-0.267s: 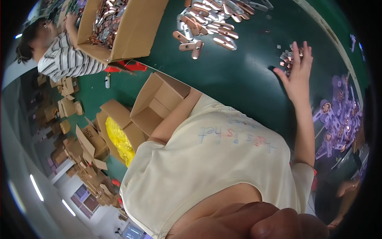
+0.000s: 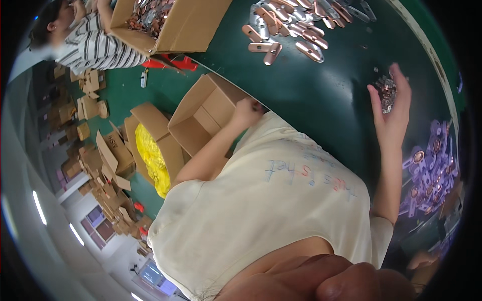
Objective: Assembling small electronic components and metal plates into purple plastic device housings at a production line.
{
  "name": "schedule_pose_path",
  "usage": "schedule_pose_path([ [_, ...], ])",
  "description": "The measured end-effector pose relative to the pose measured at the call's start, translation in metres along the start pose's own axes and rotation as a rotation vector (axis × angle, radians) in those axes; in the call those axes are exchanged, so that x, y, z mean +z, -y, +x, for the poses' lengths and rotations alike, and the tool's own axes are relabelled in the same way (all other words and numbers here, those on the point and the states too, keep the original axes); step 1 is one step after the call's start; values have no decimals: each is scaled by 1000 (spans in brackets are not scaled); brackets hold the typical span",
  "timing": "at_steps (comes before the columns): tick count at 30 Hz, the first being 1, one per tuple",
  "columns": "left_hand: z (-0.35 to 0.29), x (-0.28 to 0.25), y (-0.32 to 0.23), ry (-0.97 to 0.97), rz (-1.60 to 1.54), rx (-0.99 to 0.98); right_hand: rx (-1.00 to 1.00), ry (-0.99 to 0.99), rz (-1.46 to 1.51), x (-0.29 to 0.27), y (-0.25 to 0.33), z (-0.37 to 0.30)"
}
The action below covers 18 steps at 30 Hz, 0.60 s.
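Observation:
My right hand [image 2: 394, 118] rests on the green table [image 2: 331, 90] with thumb and fingers spread around a small heap of tiny metal pieces [image 2: 386, 94], some silver and some copper-coloured. Beside the table's near edge, my left hand [image 2: 248, 113] is closed, at the rim of an empty-looking cardboard box [image 2: 198, 118]. What its fingers hold, if anything, is hidden; a dark spot shows by the fingertips. Farther off on the table lies a loose pile of flat oblong metal plates [image 2: 311, 37], copper and silver, each with a slot or hole.
Purple-lit parts with round copper centres [image 2: 427, 165] lie to the right. A large carton of metal pieces [image 2: 193, 25] stands at the upper left, with a co-worker in a striped shirt [image 2: 103, 45] beside it. A yellow plastic bag [image 2: 150, 160] fills another carton.
My left hand has come into view by the box rim. The right hand has drawn the small pieces closer together. The whole view has shifted slightly.

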State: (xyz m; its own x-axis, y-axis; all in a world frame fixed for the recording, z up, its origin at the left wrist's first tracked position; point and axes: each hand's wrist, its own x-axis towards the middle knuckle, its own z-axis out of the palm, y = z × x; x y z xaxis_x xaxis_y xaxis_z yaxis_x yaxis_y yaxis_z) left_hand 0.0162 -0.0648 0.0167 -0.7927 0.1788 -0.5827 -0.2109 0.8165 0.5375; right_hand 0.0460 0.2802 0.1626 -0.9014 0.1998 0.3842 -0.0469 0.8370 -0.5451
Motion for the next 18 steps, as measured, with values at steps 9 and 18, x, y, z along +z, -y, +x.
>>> schedule_pose_path([
  [9,-31,-83,-155,-491,39,551,-579,357,-116,67,21,38],
  [18,5,-56,-175,-373,34,639,-103,105,-63,2,-8,23],
])
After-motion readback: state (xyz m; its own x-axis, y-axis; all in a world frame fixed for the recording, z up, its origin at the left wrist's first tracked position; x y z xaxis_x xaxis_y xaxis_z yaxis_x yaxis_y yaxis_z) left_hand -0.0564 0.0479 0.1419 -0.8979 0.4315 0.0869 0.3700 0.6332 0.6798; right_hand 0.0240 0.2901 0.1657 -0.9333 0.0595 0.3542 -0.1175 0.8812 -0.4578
